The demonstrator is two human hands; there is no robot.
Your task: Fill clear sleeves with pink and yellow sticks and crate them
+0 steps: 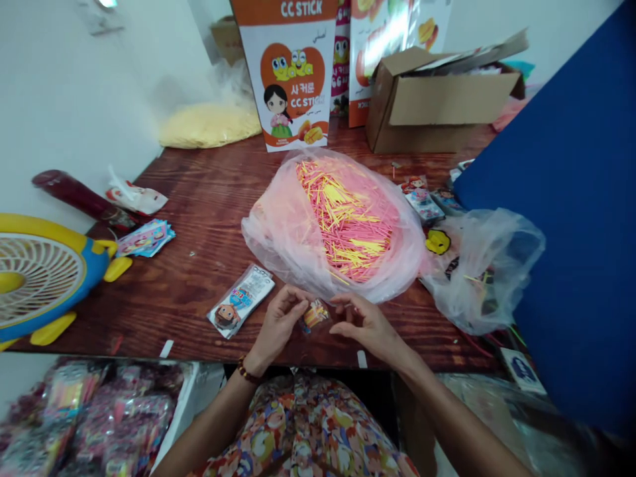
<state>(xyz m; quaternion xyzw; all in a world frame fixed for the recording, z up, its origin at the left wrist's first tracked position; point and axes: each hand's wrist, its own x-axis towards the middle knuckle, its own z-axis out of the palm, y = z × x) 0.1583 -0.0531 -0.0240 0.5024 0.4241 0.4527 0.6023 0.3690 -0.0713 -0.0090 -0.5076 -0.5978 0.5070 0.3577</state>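
Observation:
My left hand (282,317) pinches a small clear packet (317,314) between thumb and fingers, close to the table's front edge. Short yellow and pink pieces show through the film. To the right of it, my right hand (366,326) is held with thumb and forefinger apart, its fingertips close to the packet's edge. Just beyond both hands lies a large clear plastic bag (278,222), spread wide around a heap of thin pink and yellow sticks (348,222). A stack of flat printed pouches (241,300) rests left of my left hand.
A yellow and blue fan (47,271) stands at the left. Below the edge, a bin holds many filled packets (119,424). Printed cartons (293,73) and an opened cardboard box (442,99) stand behind. At right are a crumpled plastic bag (489,271) and a blue panel (571,199).

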